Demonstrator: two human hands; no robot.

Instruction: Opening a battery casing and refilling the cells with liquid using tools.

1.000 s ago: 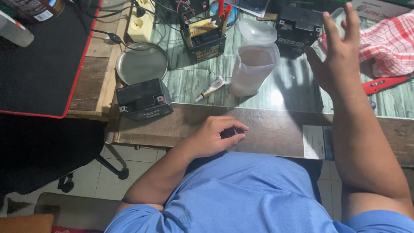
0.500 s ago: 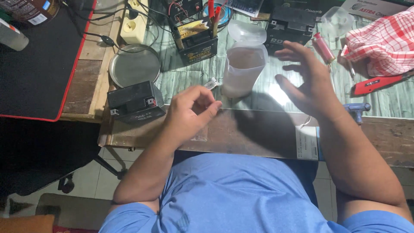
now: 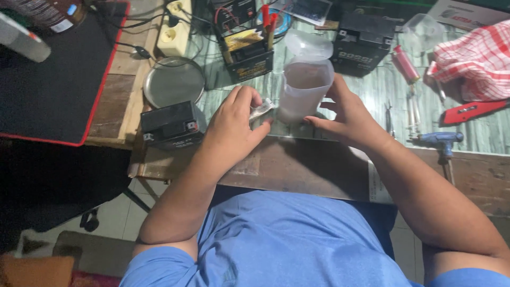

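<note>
We look down on a cluttered worktop [image 3: 319, 165] and our own two bare hands near its front edge. Our left hand [image 3: 234, 125] pinches a small silvery tube [image 3: 261, 110] between thumb and fingers [image 3: 249, 98], narrow around it, its tip pointing toward a translucent plastic jug [image 3: 304, 87] just beside it. Our right hand [image 3: 348, 114] rests against the jug's right side, fingers spread wide and curved about the base, steadying rather than lifting it. The jug stands upright near the middle of the worktop; we cannot tell what it contains. At the left edge, beside our left wrist, sits a black battery [image 3: 170, 123], with a round metal dish [image 3: 174, 81] behind it. Toward the right edge lie a blue-handled tool [image 3: 441, 140] and a red checked cloth [image 3: 475, 58]. To do this well, we judge, the right hand should keep the jug firmly planted while the left keeps the tube under a light, controlled pinch close to the jug.
</note>
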